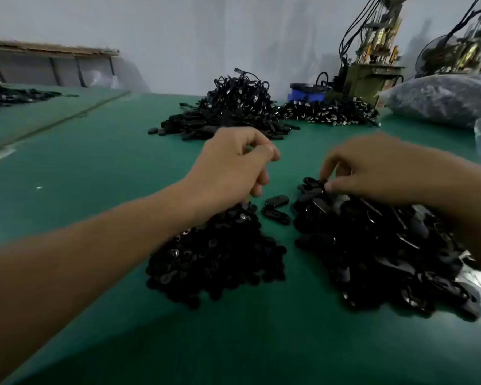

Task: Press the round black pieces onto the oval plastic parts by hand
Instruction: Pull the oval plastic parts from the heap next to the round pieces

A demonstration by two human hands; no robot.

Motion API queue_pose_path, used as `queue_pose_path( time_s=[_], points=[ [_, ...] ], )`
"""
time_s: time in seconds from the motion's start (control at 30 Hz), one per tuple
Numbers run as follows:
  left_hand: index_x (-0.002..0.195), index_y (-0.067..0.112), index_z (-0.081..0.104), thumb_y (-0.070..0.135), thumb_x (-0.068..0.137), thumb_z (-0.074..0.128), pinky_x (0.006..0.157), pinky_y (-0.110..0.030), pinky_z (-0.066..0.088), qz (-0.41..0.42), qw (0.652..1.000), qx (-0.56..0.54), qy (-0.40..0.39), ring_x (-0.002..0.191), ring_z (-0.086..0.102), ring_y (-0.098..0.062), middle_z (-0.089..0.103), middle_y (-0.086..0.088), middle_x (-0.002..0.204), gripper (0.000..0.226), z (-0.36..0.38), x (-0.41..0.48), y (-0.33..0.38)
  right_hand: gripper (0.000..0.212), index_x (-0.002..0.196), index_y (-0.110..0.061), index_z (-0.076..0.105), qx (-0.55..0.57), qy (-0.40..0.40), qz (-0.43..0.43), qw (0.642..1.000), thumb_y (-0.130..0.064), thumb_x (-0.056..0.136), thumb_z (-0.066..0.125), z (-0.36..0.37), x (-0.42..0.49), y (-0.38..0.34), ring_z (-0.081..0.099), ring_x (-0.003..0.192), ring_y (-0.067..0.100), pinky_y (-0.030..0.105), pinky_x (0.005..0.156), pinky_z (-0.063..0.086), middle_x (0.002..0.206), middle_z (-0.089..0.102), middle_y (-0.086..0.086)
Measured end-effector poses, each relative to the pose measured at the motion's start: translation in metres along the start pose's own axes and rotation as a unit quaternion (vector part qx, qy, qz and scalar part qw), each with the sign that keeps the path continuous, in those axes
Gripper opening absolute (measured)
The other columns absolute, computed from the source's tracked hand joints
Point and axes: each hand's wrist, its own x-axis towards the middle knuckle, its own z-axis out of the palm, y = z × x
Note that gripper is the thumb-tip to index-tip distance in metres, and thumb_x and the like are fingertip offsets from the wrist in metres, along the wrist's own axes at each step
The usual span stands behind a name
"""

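A heap of round black pieces (pixel 217 257) lies on the green table (pixel 95 168), left of centre. A bigger heap of oval black plastic parts (pixel 378 245) lies to its right. Two loose oval parts (pixel 277 207) sit between the heaps. My left hand (pixel 233 165) hovers over the far end of the round-piece heap with its fingers curled; what it holds is hidden. My right hand (pixel 372 168) reaches into the top of the oval heap, and its thumb and fingertips pinch at an oval part (pixel 314 184) there.
Farther back a tall pile of black cabled parts (pixel 233 104) and a lower pile (pixel 328 112) lie on the table. A blue bin (pixel 306 91), machines (pixel 372 59) and a filled plastic bag (pixel 442 98) stand at the back right. A second table (pixel 25 107) runs along the left.
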Motion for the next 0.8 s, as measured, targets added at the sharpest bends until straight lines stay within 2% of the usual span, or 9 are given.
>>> queue_pose_path(
  time_s=[0.1, 0.17, 0.23, 0.3, 0.37, 0.53, 0.7, 0.8],
  points=[
    [0.081, 0.024, 0.067, 0.025, 0.097, 0.059, 0.047, -0.014, 0.045, 0.027, 0.994, 0.103, 0.008, 0.048, 0.059, -0.001, 0.066, 0.009, 0.056, 0.019, 0.009, 0.006, -0.007, 0.020, 0.098, -0.033, 0.068, 0.005, -0.032, 0.026, 0.999, -0.051, 0.088, 0.065, 0.004, 0.001, 0.000, 0.056, 0.080, 0.009, 0.032, 0.079, 0.046, 0.091, 0.065, -0.009],
    [0.078, 0.028, 0.066, 0.030, 0.095, 0.061, 0.052, -0.016, 0.047, 0.029, 0.988, 0.151, 0.006, 0.056, 0.062, -0.003, 0.068, 0.016, 0.064, 0.018, 0.010, 0.007, -0.016, 0.032, 0.099, -0.029, 0.070, -0.002, -0.041, 0.031, 0.999, -0.056, 0.085, 0.063, 0.012, -0.004, -0.001, 0.058, 0.082, 0.011, 0.032, 0.079, 0.048, 0.093, 0.067, -0.008],
    [0.075, 0.028, 0.065, 0.032, 0.092, 0.064, 0.056, -0.015, 0.046, 0.025, 0.987, 0.161, 0.014, 0.059, 0.062, -0.001, 0.067, 0.022, 0.066, 0.018, 0.005, 0.007, -0.024, 0.042, 0.107, -0.026, 0.071, -0.007, -0.024, 0.025, 0.999, -0.058, 0.082, 0.062, 0.019, -0.009, 0.001, 0.058, 0.084, 0.012, 0.031, 0.080, 0.049, 0.092, 0.066, -0.009],
    [0.071, 0.028, 0.064, 0.029, 0.091, 0.067, 0.053, -0.009, 0.041, 0.028, 0.989, 0.147, 0.023, 0.052, 0.057, 0.002, 0.062, 0.022, 0.056, 0.020, 0.002, 0.002, -0.028, 0.047, 0.112, -0.027, 0.070, -0.007, -0.003, 0.019, 1.000, -0.058, 0.078, 0.061, 0.020, -0.013, 0.004, 0.055, 0.082, 0.009, 0.028, 0.079, 0.045, 0.088, 0.061, -0.014],
    [0.070, 0.026, 0.063, 0.026, 0.092, 0.068, 0.052, -0.007, 0.037, 0.025, 0.990, 0.135, 0.032, 0.046, 0.050, 0.003, 0.055, 0.023, 0.048, 0.022, 0.000, -0.002, -0.032, 0.044, 0.112, -0.030, 0.069, 0.000, 0.011, 0.010, 1.000, -0.056, 0.077, 0.062, 0.021, -0.016, 0.007, 0.052, 0.079, 0.004, 0.028, 0.079, 0.044, 0.086, 0.058, -0.018],
    [0.070, 0.023, 0.064, 0.024, 0.091, 0.069, 0.050, -0.009, 0.035, 0.013, 0.993, 0.105, 0.057, 0.044, 0.044, 0.001, 0.053, 0.019, 0.047, 0.022, -0.005, -0.012, -0.041, 0.035, 0.108, -0.035, 0.066, 0.022, 0.032, 0.010, 0.999, -0.055, 0.081, 0.065, 0.028, -0.020, 0.011, 0.045, 0.074, -0.011, 0.026, 0.076, 0.041, 0.087, 0.055, -0.018],
    [0.071, 0.019, 0.063, 0.023, 0.092, 0.067, 0.049, -0.009, 0.035, -0.002, 0.995, 0.069, 0.069, 0.044, 0.041, 0.000, 0.052, 0.019, 0.048, 0.023, -0.007, -0.012, -0.047, 0.018, 0.096, -0.032, 0.068, 0.024, 0.029, 0.004, 0.999, -0.046, 0.084, 0.068, 0.028, -0.021, 0.008, 0.049, 0.075, -0.011, 0.009, 0.066, 0.036, 0.085, 0.059, -0.020],
    [0.071, 0.017, 0.064, 0.023, 0.092, 0.068, 0.048, -0.009, 0.035, -0.018, 0.996, 0.053, 0.063, 0.044, 0.040, 0.000, 0.052, 0.017, 0.048, 0.023, -0.008, -0.013, -0.049, 0.008, 0.090, -0.028, 0.072, 0.014, 0.039, 0.023, 0.999, -0.033, 0.087, 0.066, 0.027, -0.023, 0.004, 0.057, 0.076, 0.000, 0.022, 0.070, 0.045, 0.082, 0.061, -0.019]
  ],
)
